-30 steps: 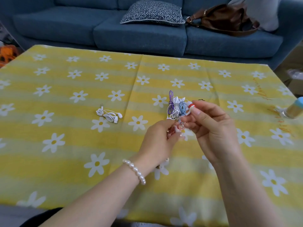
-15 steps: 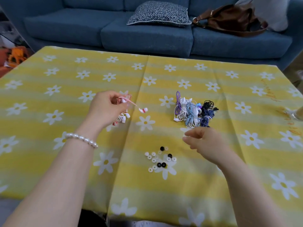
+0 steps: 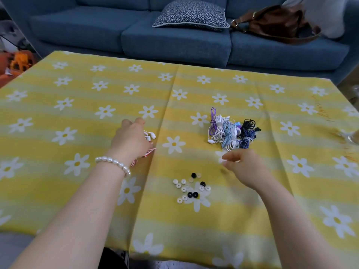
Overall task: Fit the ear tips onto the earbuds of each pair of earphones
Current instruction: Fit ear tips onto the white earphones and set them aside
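Two bare hands are seen in the head view over a yellow daisy-print tablecloth (image 3: 252, 220). The left hand (image 3: 130, 141), with a white pearl bracelet (image 3: 113, 164) on its wrist, is lowered left of centre onto a red-and-white corded earphone pair (image 3: 148, 152), just beside a white earphone pair (image 3: 149, 135); whether the cord is gripped cannot be told. The right hand (image 3: 242, 167) is held relaxed and released, right of centre, with nothing grasped. A bundle of purple, white, blue and black coiled earphones (image 3: 229, 133) is seen above it. Small white and black silicone ear tips (image 3: 191, 188) are scattered at lower centre.
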Motion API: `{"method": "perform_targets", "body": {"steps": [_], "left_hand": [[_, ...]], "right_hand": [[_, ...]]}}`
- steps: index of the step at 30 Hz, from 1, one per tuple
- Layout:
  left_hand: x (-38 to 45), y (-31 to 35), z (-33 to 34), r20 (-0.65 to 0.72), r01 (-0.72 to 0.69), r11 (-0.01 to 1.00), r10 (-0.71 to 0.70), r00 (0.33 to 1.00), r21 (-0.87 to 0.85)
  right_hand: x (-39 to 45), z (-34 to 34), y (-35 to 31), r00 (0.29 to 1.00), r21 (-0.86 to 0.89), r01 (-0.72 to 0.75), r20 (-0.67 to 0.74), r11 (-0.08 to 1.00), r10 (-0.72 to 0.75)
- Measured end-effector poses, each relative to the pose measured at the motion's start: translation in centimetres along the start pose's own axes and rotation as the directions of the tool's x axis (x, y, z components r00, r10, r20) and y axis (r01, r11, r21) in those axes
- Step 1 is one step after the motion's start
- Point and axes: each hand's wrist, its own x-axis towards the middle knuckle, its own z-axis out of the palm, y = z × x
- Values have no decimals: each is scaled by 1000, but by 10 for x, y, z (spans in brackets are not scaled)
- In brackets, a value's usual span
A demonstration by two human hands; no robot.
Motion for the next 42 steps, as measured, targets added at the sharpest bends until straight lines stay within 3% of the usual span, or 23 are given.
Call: {"method": "perform_targets", "body": {"steps": [4,8,13,20,23,25,28,30,32,33,35,37,39,42], "left_hand": [[-13,17,4,-54,-139,986,144,988,92],[-20,30,9,6,-240,969,240,971,65],[-27,36,18,148,-321,947,319,936,-9],[-34,40,24,216,-398,917,393,894,-23],[-35,41,24,207,-413,911,409,889,-25],[-34,42,23,188,-402,912,410,893,-78],[-34,47,22,120,-365,897,403,907,-248],[-35,52,21,43,-353,872,389,920,-338],[-36,55,21,-27,-344,837,368,929,-426],[-37,57,21,-52,-339,811,360,932,-476],[-39,60,19,-74,-334,747,359,930,-575],[-42,63,14,-50,-309,675,374,926,-670],[-46,67,10,56,-212,551,430,901,-807],[-53,69,5,252,38,363,566,785,-931]], "right_hand": [[9,4,-8,972,29,175,-166,984,-168],[18,18,-13,920,-252,271,-214,929,-327],[27,32,-5,956,-466,179,-127,867,-265],[36,35,-2,963,-544,140,-120,827,-242],[33,30,-10,949,-420,185,-159,889,-273],[28,19,-19,905,-269,269,-257,925,-338],[10,-7,-35,873,200,397,-383,896,-302],[-2,-20,-41,924,593,360,-332,720,-188],[-12,-31,-42,964,859,266,-237,437,-120],[-16,-35,-42,976,927,210,-183,311,-115],[-25,-39,-39,987,979,110,-87,173,-136],[-33,-40,-35,981,994,28,-7,107,-194],[-39,-41,-32,967,996,-31,52,89,-251],[-42,-44,-29,954,996,-65,79,58,-289]]}}
